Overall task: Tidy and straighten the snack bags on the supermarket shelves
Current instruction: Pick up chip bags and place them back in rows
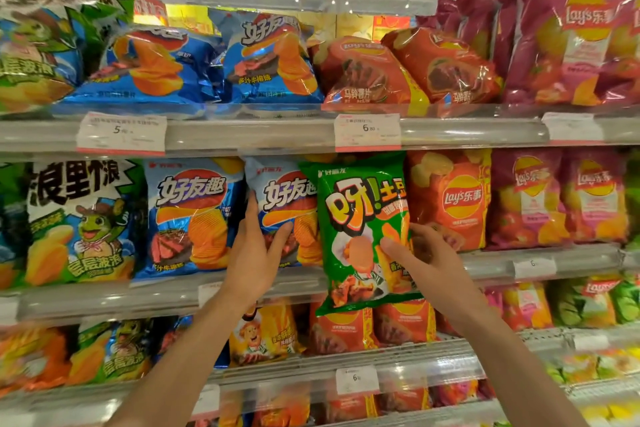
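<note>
Holding a green snack bag out in front of the middle shelf, the person's right hand pinched it near its right edge, thumb on the printed front and fingers curled behind. The bag hung tilted, its lower end dropping past the shelf rail and covering the orange bags on the tier below. It looked out of place there: it sat between a blue chip bag and the orange Lay's bags, with no other green bag of its kind beside it on that tier, so it was probably being lifted clear to go elsewhere.

The left hand gripped the blue chip bag at its left edge, thumb lying across the front and fingers reaching up behind, likely to keep it upright while its neighbour came away. Another blue bag stood just to the left, facing forward. On the shelf above, two dark-red bags leaned sideways and were not yet straightened.
</note>
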A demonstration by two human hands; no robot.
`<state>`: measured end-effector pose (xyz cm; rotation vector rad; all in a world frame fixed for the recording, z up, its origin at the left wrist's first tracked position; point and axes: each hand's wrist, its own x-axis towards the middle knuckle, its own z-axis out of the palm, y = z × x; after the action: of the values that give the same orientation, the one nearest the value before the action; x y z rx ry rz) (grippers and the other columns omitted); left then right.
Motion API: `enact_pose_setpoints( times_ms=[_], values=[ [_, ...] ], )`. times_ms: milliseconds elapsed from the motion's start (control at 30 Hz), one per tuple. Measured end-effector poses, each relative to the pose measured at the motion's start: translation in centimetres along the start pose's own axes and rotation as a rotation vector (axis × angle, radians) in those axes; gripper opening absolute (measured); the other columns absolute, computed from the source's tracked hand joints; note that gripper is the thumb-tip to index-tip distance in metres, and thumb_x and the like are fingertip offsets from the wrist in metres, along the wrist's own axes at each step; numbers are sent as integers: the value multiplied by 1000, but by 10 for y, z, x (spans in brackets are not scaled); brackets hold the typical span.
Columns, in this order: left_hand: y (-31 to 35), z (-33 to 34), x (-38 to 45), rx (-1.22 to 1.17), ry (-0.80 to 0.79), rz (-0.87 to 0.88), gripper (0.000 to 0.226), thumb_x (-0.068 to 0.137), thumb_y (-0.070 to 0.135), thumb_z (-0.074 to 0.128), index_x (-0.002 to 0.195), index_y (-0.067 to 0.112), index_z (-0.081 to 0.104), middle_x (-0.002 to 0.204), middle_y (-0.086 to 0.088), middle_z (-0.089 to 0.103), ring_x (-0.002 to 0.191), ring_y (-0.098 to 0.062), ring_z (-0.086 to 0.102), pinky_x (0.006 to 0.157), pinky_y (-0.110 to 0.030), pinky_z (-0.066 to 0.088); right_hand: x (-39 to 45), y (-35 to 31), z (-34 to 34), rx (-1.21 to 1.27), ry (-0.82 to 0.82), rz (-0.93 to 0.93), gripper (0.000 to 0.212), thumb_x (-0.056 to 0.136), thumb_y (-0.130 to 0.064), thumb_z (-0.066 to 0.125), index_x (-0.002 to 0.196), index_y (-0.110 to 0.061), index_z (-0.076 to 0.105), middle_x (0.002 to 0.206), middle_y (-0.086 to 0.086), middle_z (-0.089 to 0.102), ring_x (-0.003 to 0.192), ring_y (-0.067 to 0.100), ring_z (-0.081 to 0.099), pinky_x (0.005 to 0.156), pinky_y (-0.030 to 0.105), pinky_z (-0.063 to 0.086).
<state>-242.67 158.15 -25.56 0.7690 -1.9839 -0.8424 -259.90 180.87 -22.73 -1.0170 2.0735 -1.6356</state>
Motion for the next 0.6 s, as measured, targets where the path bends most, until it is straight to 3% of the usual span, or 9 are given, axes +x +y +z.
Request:
enact_pose_setpoints(
  times_ms=[100, 200, 300, 400, 467, 600],
  values=[
    [2, -3, 1, 8, -43, -20, 94, 86, 81, 44, 160, 44, 0, 145, -3, 52, 107, -18, 66, 88, -45, 58, -3, 1, 3, 23, -1, 0, 80, 68, -71, 71, 137, -34, 52, 122, -12, 68, 105, 6, 69, 83, 30, 59],
    [12, -12, -2, -25, -101, -36, 84, 98, 57, 53, 162, 39, 2, 154, 15, 36, 125, 0, 40, 101, -27, 40, -7, 2, 6, 47, -7, -4, 80, 69, -69, 72, 138, -34, 52, 121, -10, 67, 106, 7, 68, 83, 31, 60],
    [19, -22, -9, -70, -90, -18, 72, 100, 47, 54, 161, 36, 18, 147, 21, 43, 132, -2, 42, 104, -26, 40, -13, 1, 11, 91, -25, -17, 72, 72, -61, 71, 136, -33, 52, 116, -12, 68, 98, 0, 69, 68, 17, 56],
    [23, -32, -24, -143, 12, -40, 56, 101, 36, 59, 152, 27, 40, 138, 15, 53, 123, -2, 51, 99, -19, 44, -18, 2, 15, 118, -44, -18, 69, 74, -58, 72, 135, -33, 52, 114, -12, 69, 92, -5, 69, 63, 14, 54],
    [27, -40, -41, -154, 110, -67, 36, 100, 29, 62, 135, 24, 54, 126, 13, 58, 116, -5, 56, 95, -19, 45, -21, 5, 17, 111, -54, -8, 71, 72, -63, 71, 135, -36, 50, 117, -13, 67, 100, 0, 68, 66, 17, 54],
    [21, -62, -85, -233, 222, -161, 16, 98, 31, 64, 112, 24, 61, 108, 10, 65, 101, -3, 63, 88, -27, 51, -30, 11, 26, 114, -54, 5, 77, 63, -74, 71, 131, -42, 53, 116, -17, 69, 107, 6, 67, 77, 28, 56]
  ],
)
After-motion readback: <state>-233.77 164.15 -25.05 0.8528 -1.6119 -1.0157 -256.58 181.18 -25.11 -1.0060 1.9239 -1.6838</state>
